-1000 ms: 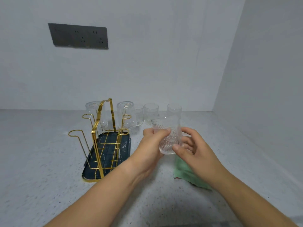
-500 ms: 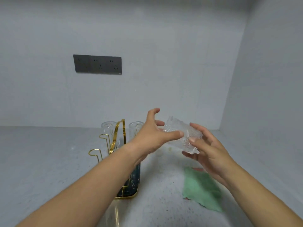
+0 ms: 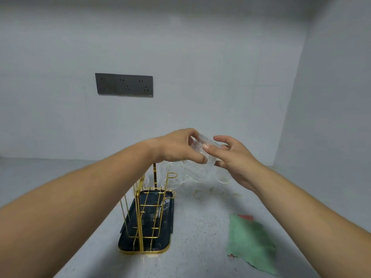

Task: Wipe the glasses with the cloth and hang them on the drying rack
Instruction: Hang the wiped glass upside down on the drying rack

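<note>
Pale grey walls (image 3: pixel 200 57) meeting in a corner on the right, dark socket panel (image 3: pixel 124 85) on the back wall; speckled light table (image 3: pixel 30 177) below; both hands up over the table, gripping one ribbed clear glass (image 3: pixel 198 169) between them, well clear of the surface; glass is tilted, one end up among the fingertips, other end angled down toward the table; too blurred to call which end is the mouth; left hand (image 3: pixel 176 147) curls over the upper part, thumb under the side; right hand (image 3: pixel 230 157) pinches from the other side, thumb across the front of the glass, fingers behind it; gold wire drying rack (image 3: pixel 138 207) stands on its dark tray (image 3: pixel 128 237) below the left forearm, partly hidden by it; nothing of the held glass touches the rack; green cloth (image 3: pixel 251 241) lies flat-ish on the table to the right, under the right forearm, apart from rack and glass, a red edge showing at its far end; more clear glasses (image 3: pixel 174 181) on the table behind the rack, near the back wall, partly hidden by the hands; count not readable.
</note>
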The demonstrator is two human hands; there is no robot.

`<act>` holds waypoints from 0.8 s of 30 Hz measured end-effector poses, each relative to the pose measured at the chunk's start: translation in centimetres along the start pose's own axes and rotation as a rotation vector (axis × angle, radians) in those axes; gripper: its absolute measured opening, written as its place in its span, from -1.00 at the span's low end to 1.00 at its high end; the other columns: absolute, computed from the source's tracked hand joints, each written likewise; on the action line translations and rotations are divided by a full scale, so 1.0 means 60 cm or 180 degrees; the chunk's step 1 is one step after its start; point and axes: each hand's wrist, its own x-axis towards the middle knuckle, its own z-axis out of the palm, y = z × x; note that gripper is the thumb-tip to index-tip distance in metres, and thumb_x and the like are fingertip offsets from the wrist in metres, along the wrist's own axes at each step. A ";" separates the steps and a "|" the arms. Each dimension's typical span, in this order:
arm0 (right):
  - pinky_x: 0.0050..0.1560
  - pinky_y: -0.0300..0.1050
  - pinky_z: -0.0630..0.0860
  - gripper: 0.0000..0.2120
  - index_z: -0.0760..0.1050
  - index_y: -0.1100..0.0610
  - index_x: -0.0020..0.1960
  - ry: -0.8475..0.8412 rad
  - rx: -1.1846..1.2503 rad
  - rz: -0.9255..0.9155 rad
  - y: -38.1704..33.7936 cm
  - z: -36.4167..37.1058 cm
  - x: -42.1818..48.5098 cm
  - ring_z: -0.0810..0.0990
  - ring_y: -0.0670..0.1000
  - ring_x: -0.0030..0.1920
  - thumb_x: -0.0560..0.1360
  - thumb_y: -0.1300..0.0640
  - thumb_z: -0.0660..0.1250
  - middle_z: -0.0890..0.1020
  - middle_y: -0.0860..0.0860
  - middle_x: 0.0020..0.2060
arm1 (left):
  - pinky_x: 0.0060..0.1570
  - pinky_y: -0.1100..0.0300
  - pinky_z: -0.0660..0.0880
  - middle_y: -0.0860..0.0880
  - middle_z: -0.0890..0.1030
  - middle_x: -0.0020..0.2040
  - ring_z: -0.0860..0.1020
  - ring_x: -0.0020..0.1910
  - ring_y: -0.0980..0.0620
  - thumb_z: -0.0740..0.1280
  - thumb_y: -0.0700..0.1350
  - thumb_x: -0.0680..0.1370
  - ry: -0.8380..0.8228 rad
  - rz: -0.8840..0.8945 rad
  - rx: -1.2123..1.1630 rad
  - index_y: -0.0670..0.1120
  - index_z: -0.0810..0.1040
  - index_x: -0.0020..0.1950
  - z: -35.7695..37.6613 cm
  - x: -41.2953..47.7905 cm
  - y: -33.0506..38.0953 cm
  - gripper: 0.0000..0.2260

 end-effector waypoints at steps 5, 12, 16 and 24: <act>0.03 -0.11 0.68 -0.67 0.59 0.11 0.20 -0.0145 -0.0045 -0.0069 0.016 0.054 0.055 0.74 -0.02 -0.01 0.50 0.03 0.52 0.74 0.05 0.06 | 0.25 -0.08 0.62 -0.10 0.63 0.21 0.64 0.21 -0.12 0.66 -0.06 0.41 0.0301 -0.0085 0.0099 -0.07 0.49 0.30 -0.039 0.016 -0.057 -0.45; 0.05 -0.12 0.61 -0.67 0.59 0.07 0.24 -0.0316 -0.0081 0.0076 0.057 0.084 0.087 0.73 0.01 0.09 0.51 0.05 0.51 0.75 0.01 0.09 | 0.28 -0.01 0.56 -0.01 0.65 0.17 0.61 0.19 0.00 0.65 0.15 0.38 0.0327 -0.0142 0.0393 -0.01 0.57 0.26 -0.053 0.030 -0.129 -0.45; -0.16 -0.28 0.58 -0.68 0.59 0.08 0.27 -0.0437 -0.0091 0.0193 0.075 0.099 0.094 0.73 -0.10 -0.02 0.54 0.07 0.47 0.74 0.00 0.09 | 0.26 -0.09 0.57 -0.06 0.68 0.10 0.64 0.14 -0.07 0.66 0.17 0.36 0.0303 -0.0217 0.0495 -0.04 0.61 0.16 -0.057 0.035 -0.151 -0.49; 0.20 -0.02 0.56 -0.71 0.60 -0.01 0.27 -0.0632 -0.0145 0.0313 0.110 0.118 0.097 0.69 -0.03 0.15 0.56 0.02 0.45 0.74 -0.06 0.12 | 0.22 -0.10 0.59 0.00 0.70 0.01 0.66 0.06 -0.05 0.50 0.48 0.00 -0.0049 -0.0549 0.1035 0.00 0.61 0.08 -0.067 0.030 -0.155 -0.19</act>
